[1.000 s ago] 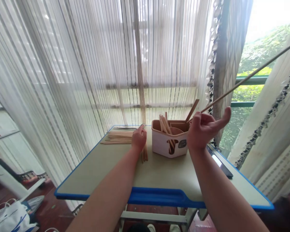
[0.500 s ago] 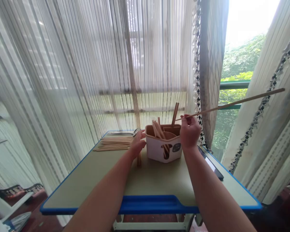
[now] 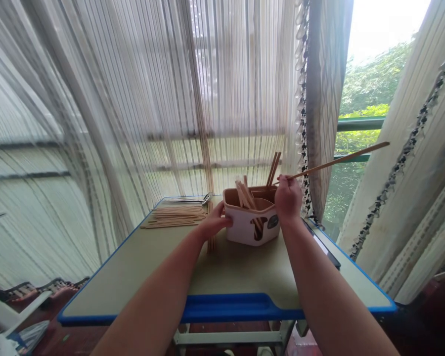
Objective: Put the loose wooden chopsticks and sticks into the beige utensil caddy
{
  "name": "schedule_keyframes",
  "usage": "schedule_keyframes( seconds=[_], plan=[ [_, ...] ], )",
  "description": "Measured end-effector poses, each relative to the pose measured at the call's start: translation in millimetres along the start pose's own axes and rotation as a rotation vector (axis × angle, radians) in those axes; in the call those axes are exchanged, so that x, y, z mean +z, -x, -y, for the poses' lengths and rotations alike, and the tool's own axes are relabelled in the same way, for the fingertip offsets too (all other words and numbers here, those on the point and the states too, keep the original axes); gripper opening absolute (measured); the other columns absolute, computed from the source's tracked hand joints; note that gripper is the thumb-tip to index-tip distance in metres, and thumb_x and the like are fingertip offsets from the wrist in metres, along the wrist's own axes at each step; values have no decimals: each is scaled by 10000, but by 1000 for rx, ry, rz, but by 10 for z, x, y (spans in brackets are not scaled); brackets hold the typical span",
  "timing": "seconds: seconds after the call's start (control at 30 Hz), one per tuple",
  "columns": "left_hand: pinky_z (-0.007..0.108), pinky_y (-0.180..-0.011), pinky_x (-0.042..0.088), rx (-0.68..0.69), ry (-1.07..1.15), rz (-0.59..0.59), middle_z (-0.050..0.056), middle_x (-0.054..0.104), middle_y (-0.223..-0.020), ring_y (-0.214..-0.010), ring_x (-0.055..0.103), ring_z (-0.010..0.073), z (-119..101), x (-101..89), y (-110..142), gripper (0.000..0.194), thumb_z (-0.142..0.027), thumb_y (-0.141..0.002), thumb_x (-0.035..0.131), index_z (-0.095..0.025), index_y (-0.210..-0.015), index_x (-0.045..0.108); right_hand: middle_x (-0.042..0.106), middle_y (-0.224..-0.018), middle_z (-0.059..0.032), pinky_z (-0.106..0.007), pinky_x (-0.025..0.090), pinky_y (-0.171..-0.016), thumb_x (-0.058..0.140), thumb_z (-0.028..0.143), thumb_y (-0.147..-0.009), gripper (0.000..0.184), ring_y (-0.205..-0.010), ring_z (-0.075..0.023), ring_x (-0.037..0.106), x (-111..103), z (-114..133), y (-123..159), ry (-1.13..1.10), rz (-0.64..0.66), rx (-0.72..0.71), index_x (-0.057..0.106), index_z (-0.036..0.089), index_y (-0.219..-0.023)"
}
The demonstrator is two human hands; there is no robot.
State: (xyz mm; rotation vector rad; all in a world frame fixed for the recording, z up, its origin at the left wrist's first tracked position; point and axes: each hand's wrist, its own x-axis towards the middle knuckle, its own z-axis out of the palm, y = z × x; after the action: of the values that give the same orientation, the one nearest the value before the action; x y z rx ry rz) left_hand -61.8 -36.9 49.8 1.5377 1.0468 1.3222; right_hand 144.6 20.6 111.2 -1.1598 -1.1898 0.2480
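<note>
A white and brown utensil holder [image 3: 244, 232] with compartments stands on the table. My left hand [image 3: 215, 221] grips its left side, thumb on the front wall. Near the holder's right rim, my right hand [image 3: 288, 198] is closed on one wooden chopstick [image 3: 341, 159], which slants up to the right. The chopstick's short end pokes out left of my fingers. Two chopsticks [image 3: 273, 169] stand upright in the rear compartment. Pale, wrapped-looking sticks [image 3: 244, 193] lean in the front one. A row of loose chopsticks [image 3: 174, 216] lies on the table at left; more lie beside my left hand, partly hidden.
The small table [image 3: 144, 277] has a blue rim and a blue front tray [image 3: 230, 309]. Metal utensils [image 3: 189, 200] lie behind the loose chopsticks. A dark flat device [image 3: 324, 247] lies right of my right forearm. Sheer curtains [image 3: 133, 99] hang behind the table.
My left hand has moved right onto the holder, which is turned slightly. The chopstick in my right hand has shifted, its far end now further left. The view has tilted a little.
</note>
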Motion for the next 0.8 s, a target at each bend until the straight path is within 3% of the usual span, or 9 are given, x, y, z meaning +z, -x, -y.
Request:
schedule_keyframes(
  seconds=[0.13, 0.27, 0.43, 0.5, 0.63, 0.8],
  plan=[
    [266, -685, 453, 6, -30, -127, 20, 572, -874, -871, 538, 182, 53, 12, -50, 484, -141, -498, 544, -173, -981, 536, 670, -856, -77, -306, 393, -741, 353, 402, -825, 358, -833, -215, 570, 83, -14, 44, -96, 77, 76, 635, 185, -867],
    [256, -667, 462, 40, -57, -261, 42, 575, -950, -921, 534, 191, 102, -5, -101, 464, -153, -520, 549, -182, -982, 529, 676, -897, -103, -320, 402, -779, 332, 410, -838, 412, -878, -224, 578, 77, 29, 86, -78, 76, 31, 658, 164, -884],
    [271, -680, 493, 69, 19, -242, 49, 573, -1000, -902, 560, 184, 164, -33, -121, 614, -128, -536, 644, -188, -1127, 486, 672, -946, -89, -334, 390, -882, 365, 434, -858, 422, -1001, -222, 553, -14, 115, 145, -134, -236, -126, 686, 164, -898],
    [300, -716, 507, 70, 49, -218, 58, 578, -1024, -922, 571, 193, 163, -29, -107, 712, -154, -546, 713, -201, -1204, 445, 672, -902, -81, -321, 406, -862, 361, 429, -864, 424, -966, -209, 568, -17, 111, 148, -181, -278, -128, 685, 156, -875],
    [350, -772, 519, 71, 50, -171, 85, 588, -1060, -974, 587, 224, 136, -4, -79, 809, -278, -576, 796, -218, -1280, 403, 684, -833, -80, -315, 428, -800, 359, 422, -858, 426, -861, -204, 604, 37, 31, 103, -123, -136, -59, 686, 149, -862],
    [349, -773, 523, 73, -18, -163, 90, 600, -1069, -980, 587, 222, 160, -10, -103, 735, -353, -567, 811, -209, -1207, 480, 694, -899, -132, -325, 414, -814, 350, 387, -870, 428, -888, -224, 611, 34, -11, 38, 56, -50, -139, 685, 122, -891]
  ],
)
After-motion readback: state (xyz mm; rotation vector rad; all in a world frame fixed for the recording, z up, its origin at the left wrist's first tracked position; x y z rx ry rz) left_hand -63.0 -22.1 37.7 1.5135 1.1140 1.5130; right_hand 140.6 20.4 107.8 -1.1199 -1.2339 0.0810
